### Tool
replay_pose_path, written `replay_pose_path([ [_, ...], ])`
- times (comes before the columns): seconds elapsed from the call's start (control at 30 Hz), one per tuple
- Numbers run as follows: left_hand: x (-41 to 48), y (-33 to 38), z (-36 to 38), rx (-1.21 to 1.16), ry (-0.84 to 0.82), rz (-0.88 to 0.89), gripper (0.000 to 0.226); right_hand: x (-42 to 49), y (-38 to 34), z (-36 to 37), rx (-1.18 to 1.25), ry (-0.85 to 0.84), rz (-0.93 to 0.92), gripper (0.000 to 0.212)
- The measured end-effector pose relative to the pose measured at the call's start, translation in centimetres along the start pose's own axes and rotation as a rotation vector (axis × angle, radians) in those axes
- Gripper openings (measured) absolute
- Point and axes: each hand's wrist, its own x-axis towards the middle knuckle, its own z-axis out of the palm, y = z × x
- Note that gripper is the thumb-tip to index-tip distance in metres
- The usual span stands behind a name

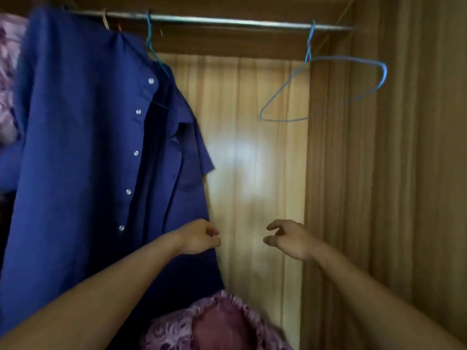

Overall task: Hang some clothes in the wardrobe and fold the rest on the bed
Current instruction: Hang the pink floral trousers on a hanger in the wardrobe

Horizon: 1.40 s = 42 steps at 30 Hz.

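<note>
While the shirt (pixel 83 147) hangs lengthwise down at the left end of the rail (pixel 227 21), left hand (pixel 199 237) and right hand (pixel 290 238) — loosely curled — hold nothing.

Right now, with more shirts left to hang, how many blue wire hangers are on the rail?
2. An empty hanger at the right end of the rail; a second hanger left of centre, carrying a blue shirt. Clothes may hide more.

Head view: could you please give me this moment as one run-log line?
blue shirt hung on rail | left hand at its edge, grip unclear | right hand loosely curled, empty | spare hanger bare
</note>
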Motion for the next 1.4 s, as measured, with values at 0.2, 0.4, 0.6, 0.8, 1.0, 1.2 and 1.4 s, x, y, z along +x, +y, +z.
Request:
replay_pose_path([
  [0.2,0.1,7.7,-8.1,0.036,0.127,0.152,0.054,0.0,-5.2,-8.7,-0.055,0.234,-0.082,0.053],
  [0.4,-0.1,11.9,-13.1,0.044,0.220,0.238,0.053,-0.4,-7.1,-13.8,0.042,0.496,-0.072,0.077],
  [0.6,0.4,12.7,-13.7,0.026,0.245,0.295,0.056,-2.6,-9.6,-16.7,0.916,0.776,-0.359,0.066],
  [0.8,1.3,12.0,-13.2,-0.051,0.251,0.344,0.059,-3.3,-13.1,-20.8,0.931,1.062,-0.489,0.019],
  [1.0,2.0,10.6,-13.2,-0.072,0.295,0.367,0.058,-3.2,-14.1,-23.0,0.897,1.152,-0.474,0.024],
  [1.2,2.7,9.5,-13.6,-0.104,0.348,0.368,0.048,-3.4,-14.9,-23.1,1.043,1.187,-0.543,0.033],
  [1.4,3.0,10.0,-14.4,-0.374,0.585,0.475,0.024,-3.4,-13.1,-21.5,0.918,1.380,-0.583,0.032],
])
